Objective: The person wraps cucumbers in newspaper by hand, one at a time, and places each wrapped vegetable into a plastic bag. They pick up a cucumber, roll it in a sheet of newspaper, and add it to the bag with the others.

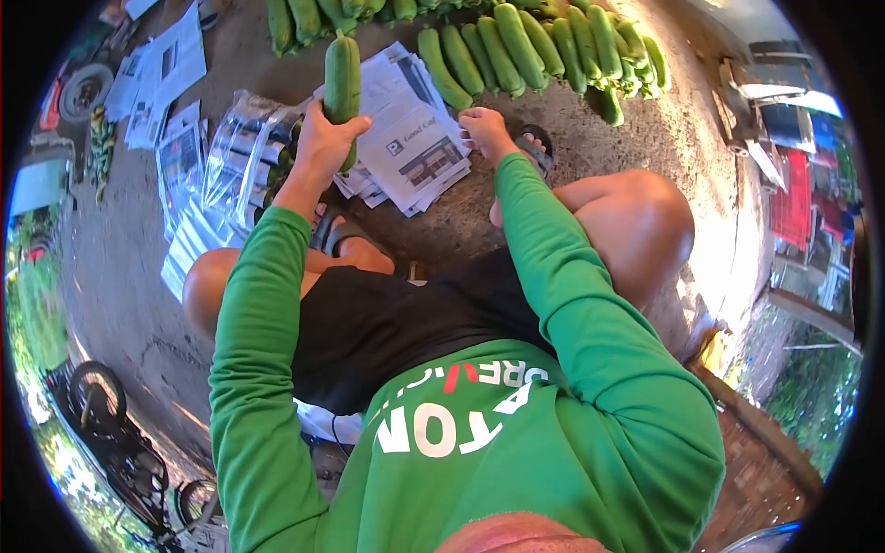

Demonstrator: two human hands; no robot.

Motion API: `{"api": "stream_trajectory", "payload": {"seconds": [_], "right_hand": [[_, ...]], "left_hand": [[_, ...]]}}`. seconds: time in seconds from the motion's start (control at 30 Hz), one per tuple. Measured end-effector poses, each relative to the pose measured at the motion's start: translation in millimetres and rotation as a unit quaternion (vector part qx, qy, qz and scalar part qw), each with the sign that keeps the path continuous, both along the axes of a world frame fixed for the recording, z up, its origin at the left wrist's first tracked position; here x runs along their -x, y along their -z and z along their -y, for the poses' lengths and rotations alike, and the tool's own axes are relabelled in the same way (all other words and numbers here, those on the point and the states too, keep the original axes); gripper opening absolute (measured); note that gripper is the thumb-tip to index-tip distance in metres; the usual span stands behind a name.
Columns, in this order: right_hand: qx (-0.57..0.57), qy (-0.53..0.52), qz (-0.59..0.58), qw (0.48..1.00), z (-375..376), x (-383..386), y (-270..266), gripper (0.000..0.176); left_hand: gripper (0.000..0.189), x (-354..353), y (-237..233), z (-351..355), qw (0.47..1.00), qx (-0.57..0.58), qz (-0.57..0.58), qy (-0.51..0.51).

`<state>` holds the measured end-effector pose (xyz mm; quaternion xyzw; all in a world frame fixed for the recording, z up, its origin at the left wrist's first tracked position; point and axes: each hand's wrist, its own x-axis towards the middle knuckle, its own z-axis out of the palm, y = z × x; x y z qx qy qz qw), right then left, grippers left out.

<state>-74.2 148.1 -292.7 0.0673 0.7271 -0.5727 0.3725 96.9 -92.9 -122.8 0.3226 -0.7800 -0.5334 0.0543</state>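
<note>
My left hand (324,143) is wrapped round a long green gourd (342,78), which it holds upright above a stack of newspaper sheets (406,138). My right hand (486,132) is at the right edge of that stack, its fingers curled together. Something thin and pale shows at those fingertips, too small to name. Just beyond both hands, a row of similar green gourds (507,51) lies side by side on the ground. A second group of gourds (304,18) is at the top edge of the view.
Left of my left hand lies a clear plastic bag (241,152) with newspaper-wrapped bundles. More loose newspaper sheets (166,69) are spread on the ground farther left. My sandalled foot (355,244) is near the stack. A motorcycle (120,452) stands at lower left, a red crate (791,198) at right.
</note>
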Motion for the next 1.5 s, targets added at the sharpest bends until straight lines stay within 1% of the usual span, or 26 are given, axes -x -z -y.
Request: {"api": "stream_trajectory", "payload": {"seconds": [0.03,0.13,0.17,0.27,0.3,0.4,0.5,0.6,0.8,0.83,0.93,1.03,1.1,1.13,1.2,1.23,1.27,1.33,1.37,1.47,1.5], "right_hand": [[-0.023,0.001,0.009,1.000,-4.1,-1.7,9.0,0.012],[-0.105,-0.077,-0.029,0.991,-12.1,-7.7,40.5,0.008],[-0.172,-0.138,-0.075,0.972,-15.1,-10.0,51.0,0.014],[-0.292,-0.249,-0.190,0.903,-21.6,-31.9,52.4,0.029],[-0.318,-0.277,-0.214,0.881,-22.1,-38.9,51.9,0.040],[-0.353,-0.244,-0.251,0.867,-19.0,-63.9,53.7,0.041],[-0.343,-0.248,-0.286,0.859,-17.1,-73.4,65.0,0.045],[-0.324,-0.299,-0.255,0.860,-16.7,-64.8,71.9,0.045],[-0.326,-0.226,-0.193,0.897,-9.2,-45.1,67.6,0.043],[-0.211,-0.194,-0.154,0.946,-18.1,-36.1,105.0,0.038],[-0.167,-0.194,-0.069,0.964,-13.6,-26.4,98.6,0.036],[-0.108,-0.099,0.020,0.989,-5.9,-35.4,75.1,0.034],[-0.080,-0.067,0.047,0.993,-5.5,-42.4,74.8,0.031],[-0.064,-0.048,0.059,0.995,-4.0,-42.4,73.3,0.029],[-0.090,-0.037,0.062,0.993,-3.5,-43.8,67.1,0.025],[-0.101,-0.029,0.064,0.992,-0.6,-43.1,61.7,0.023],[-0.099,-0.032,0.060,0.993,2.5,-39.4,56.7,0.021],[-0.107,-0.041,0.061,0.992,-5.2,-42.2,55.8,0.019],[-0.094,-0.024,0.047,0.994,-4.5,-44.7,56.6,0.017],[-0.075,-0.014,0.072,0.994,-2.6,-43.3,38.9,0.016],[-0.085,-0.025,0.079,0.993,-2.3,-42.7,35.0,0.016]], "left_hand": [[0.069,-2.9,-1.6,1.8,1.000,0.002,0.001,-0.001],[0.069,-12.7,-0.3,8.4,1.000,-0.024,-0.005,0.015],[0.069,-15.0,0.5,10.4,0.999,-0.031,-0.011,0.023],[0.068,-21.1,4.5,14.9,0.999,-0.029,-0.015,0.041],[0.068,-22.0,3.5,14.7,0.999,-0.032,-0.014,0.039],[0.070,-23.8,-2.0,14.2,0.999,-0.037,0.006,0.038],[0.072,-22.7,-8.2,10.8,0.999,-0.024,0.013,0.037],[0.074,-23.9,-7.4,12.2,0.999,-0.006,0.018,0.048],[0.076,-23.3,5.0,11.5,0.994,0.040,0.062,0.084],[0.076,-23.6,14.2,13.1,0.993,0.044,0.064,0.094],[0.077,-20.2,40.6,13.4,0.987,0.049,0.100,0.118],[0.077,-13.6,75.5,13.0,0.980,0.071,0.117,0.148],[0.076,-6.7,100.0,8.5,0.976,0.092,0.100,0.170],[0.076,-1.0,111.4,4.8,0.979,0.082,0.090,0.166],[0.076,5.2,137.9,-9.1,0.983,0.058,0.075,0.160],[0.078,7.5,151.7,-15.9,0.983,0.067,0.063,0.160],[0.078,9.1,166.0,-22.8,0.987,0.057,0.054,0.142],[0.079,1.9,177.1,-47.1,0.993,0.025,0.044,0.106],[0.079,-2.7,182.0,-55.2,0.992,0.018,0.062,0.104],[0.078,-5.6,213.8,-61.5,0.990,0.045,0.038,0.126],[0.077,-5.2,211.3,-61.3,0.989,0.044,0.045,0.133]]}}
